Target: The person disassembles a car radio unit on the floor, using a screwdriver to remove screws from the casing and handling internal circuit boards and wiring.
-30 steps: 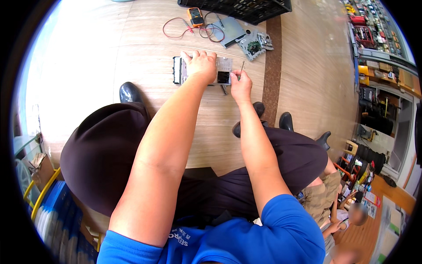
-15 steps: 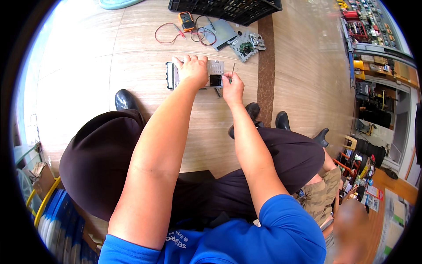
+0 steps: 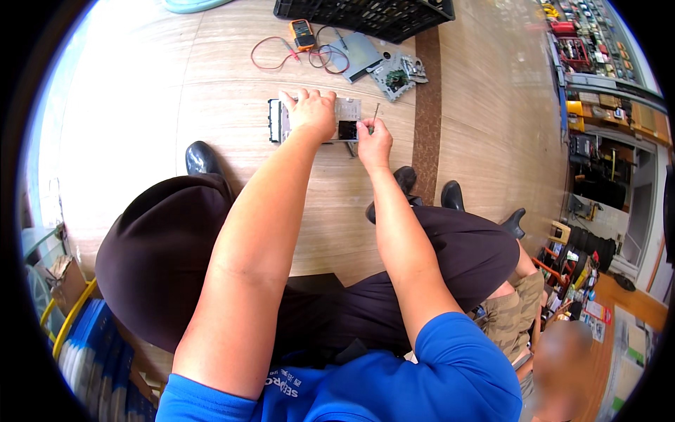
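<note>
Lying on floor: a flat rectangular silver-grey metal device with a black end piece (image 3: 275,121) rests on the pale wood-look floor (image 3: 211,77), straight ahead of the seated person's knees.
Left hand: the left hand (image 3: 313,112) is spread flat on top of the device, fingers extended over its far edge, pressing down rather than clasping; it covers the middle of the casing.
Right hand: the right hand (image 3: 373,143) is at the device's right end, fingers closed around a thin metal screwdriver (image 3: 376,112) whose shaft sticks up and away from the fist; where its tip meets anything cannot be made out.
Dark window: a small black square opening (image 3: 347,130) shows on the casing between the two hands.
Beyond the device: an orange handheld multimeter (image 3: 303,34) with looping red and black leads (image 3: 271,58), a grey flat metal cover plate (image 3: 358,53) and a green circuit board in a metal frame (image 3: 397,76) lie well apart from the device, near a black plastic crate (image 3: 365,14).
Nearer the person: dark trouser legs and black shoes (image 3: 202,159) sit on either side of the forearms.
Right side: another person's khaki-clad leg (image 3: 513,316) is close by; shelves of clutter line the rim.
Hidden: both forearms block the floor below the device; the crate is cut off at the top edge.
</note>
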Tool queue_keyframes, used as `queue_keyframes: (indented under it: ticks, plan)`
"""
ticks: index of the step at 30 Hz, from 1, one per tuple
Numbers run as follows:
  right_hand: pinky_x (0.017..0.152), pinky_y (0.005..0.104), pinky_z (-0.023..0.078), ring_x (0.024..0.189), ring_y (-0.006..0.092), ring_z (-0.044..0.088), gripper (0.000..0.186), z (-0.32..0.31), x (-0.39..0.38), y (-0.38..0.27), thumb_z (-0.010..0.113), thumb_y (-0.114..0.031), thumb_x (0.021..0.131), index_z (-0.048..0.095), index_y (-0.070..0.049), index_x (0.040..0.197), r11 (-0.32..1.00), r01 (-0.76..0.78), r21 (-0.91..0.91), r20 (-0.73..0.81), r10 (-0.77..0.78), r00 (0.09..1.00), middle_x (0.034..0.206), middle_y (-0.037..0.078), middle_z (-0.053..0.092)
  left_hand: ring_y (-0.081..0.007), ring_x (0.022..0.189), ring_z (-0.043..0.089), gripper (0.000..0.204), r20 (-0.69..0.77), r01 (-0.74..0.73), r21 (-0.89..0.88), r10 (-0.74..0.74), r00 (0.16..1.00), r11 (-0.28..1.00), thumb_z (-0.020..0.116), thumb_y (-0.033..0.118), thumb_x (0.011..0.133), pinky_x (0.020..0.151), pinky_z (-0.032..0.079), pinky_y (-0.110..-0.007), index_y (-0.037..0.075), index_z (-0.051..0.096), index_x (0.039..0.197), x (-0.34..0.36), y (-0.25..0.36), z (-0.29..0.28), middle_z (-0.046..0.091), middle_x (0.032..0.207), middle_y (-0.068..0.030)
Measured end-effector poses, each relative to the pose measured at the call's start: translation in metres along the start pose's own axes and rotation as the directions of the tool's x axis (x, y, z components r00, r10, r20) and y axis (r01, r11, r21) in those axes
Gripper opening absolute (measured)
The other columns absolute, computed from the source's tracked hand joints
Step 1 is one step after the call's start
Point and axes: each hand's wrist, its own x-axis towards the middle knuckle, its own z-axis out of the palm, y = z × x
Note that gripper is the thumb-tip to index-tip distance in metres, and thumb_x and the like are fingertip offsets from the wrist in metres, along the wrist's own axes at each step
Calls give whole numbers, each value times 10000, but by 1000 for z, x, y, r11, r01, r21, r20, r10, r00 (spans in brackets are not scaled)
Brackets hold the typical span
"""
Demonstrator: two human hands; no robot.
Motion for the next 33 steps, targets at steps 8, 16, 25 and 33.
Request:
queue_keyframes:
  ticks: [8, 16, 25, 33]
  plan:
    - [693, 367, 516, 685, 245, 634, 106, -1, -1, -3, 720, -109, 845, 652, -30, 866, 995, -47, 87, 13, 46, 999, 760, 126, 673, -294, 1360, 425, 684, 8, 15, 17, -15, 1000, 1000, 828, 306, 751, 1122, 164, -717, 258, 532, 1366, 1, 0, 2, 567, 1357, -83]
    - [705, 394, 519, 708, 289, 653, 122, -1, -1, -3, 721, -141, 850, 665, -33, 862, 997, -79, 8, 13, 79, 997, 771, 152, 682, -293, 1364, 422, 697, 9, 18, 23, -18, 1000, 1000, 825, 311, 752, 1123, 150, -720, 264, 525, 1380, 3, 0, 3, 560, 1366, -82]
    - [741, 437, 514, 781, 361, 662, 135, 1, -3, -6, 708, -140, 855, 656, -17, 867, 998, -53, -42, 7, 53, 999, 819, 192, 685, -298, 1355, 428, 691, 5, 14, 21, -14, 1000, 1000, 827, 311, 747, 1123, 143, -724, 255, 533, 1370, 3, -3, 5, 564, 1359, -83]
    - [735, 456, 505, 784, 389, 645, 155, 0, -4, -9, 709, -148, 855, 635, -12, 837, 994, 7, -106, -21, -9, 1000, 806, 198, 668, -307, 1353, 428, 692, 17, 3, 12, -3, 1000, 1000, 829, 307, 750, 1123, 156, -722, 245, 528, 1369, 0, -2, 0, 567, 1350, -86]
